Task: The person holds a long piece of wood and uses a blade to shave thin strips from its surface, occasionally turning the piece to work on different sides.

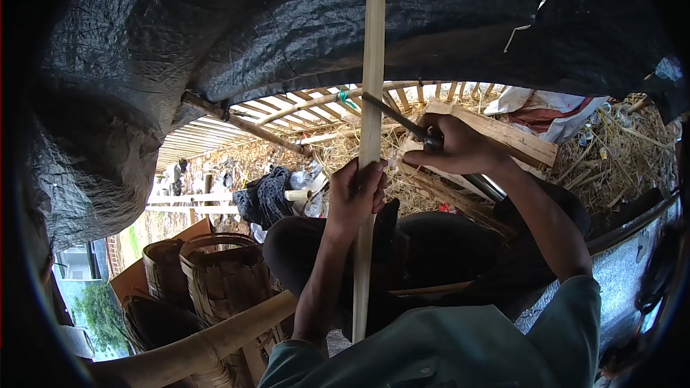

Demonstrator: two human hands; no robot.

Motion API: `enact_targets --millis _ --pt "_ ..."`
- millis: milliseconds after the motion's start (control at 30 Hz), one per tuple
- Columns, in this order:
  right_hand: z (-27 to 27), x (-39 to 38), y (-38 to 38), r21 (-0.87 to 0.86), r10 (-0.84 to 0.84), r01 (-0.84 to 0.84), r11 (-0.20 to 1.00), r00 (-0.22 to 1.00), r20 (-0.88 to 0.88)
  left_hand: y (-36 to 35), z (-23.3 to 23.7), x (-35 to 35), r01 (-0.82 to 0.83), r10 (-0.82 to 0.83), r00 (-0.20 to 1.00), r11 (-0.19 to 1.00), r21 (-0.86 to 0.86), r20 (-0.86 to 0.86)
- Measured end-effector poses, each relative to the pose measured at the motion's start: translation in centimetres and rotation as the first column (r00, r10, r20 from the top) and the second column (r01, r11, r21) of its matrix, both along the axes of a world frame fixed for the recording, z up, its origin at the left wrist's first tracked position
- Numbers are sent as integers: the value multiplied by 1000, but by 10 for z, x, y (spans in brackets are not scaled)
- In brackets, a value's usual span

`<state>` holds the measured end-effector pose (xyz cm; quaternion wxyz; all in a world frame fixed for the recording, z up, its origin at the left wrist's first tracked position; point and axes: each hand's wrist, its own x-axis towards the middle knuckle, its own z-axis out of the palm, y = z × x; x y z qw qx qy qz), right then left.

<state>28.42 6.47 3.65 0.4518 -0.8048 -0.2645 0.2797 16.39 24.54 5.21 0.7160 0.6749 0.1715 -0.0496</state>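
Note:
A long pale wooden strip [374, 43] stands nearly upright through the middle of the view. My left hand [356, 194] is wrapped round it a little below its middle. To the right, my right hand [456, 145] is closed round the dark handle of a knife [397, 113]. The blade slants up and left, and its tip overlaps the strip above my left hand; whether it touches the wood I cannot tell. The lower part of the strip runs down in front of my dark-clothed legs.
Woven baskets [226, 273] stand at the lower left beside a thick bamboo pole [194, 348]. Wooden boards [503, 133] lie on straw at the right, near a crumpled sack [550, 111]. A black tarp [287, 21] hangs overhead, with a slatted bamboo fence [215, 133] beyond.

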Motion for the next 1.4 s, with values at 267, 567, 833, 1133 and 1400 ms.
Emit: enact_targets --millis 267,567,833,1133,1400 --pt "-5 23 -28 427 -100 799 423 509 -855 7 -2 -3 -7 7 1000 999 42 -2" --pt "12 4 -26 570 -356 637 518 767 -534 5 -2 -2 31 -37 999 986 165 29" --pt "-10 -4 -24 -24 -23 77 997 552 833 10 -12 12 70 -153 969 924 377 194" --pt "12 2 -25 142 -159 88 986 752 640 5 0 12 81 -83 994 996 36 69" --pt "15 29 -20 572 -414 640 514 768 -488 17 52 40 92 -79 987 991 -95 139"
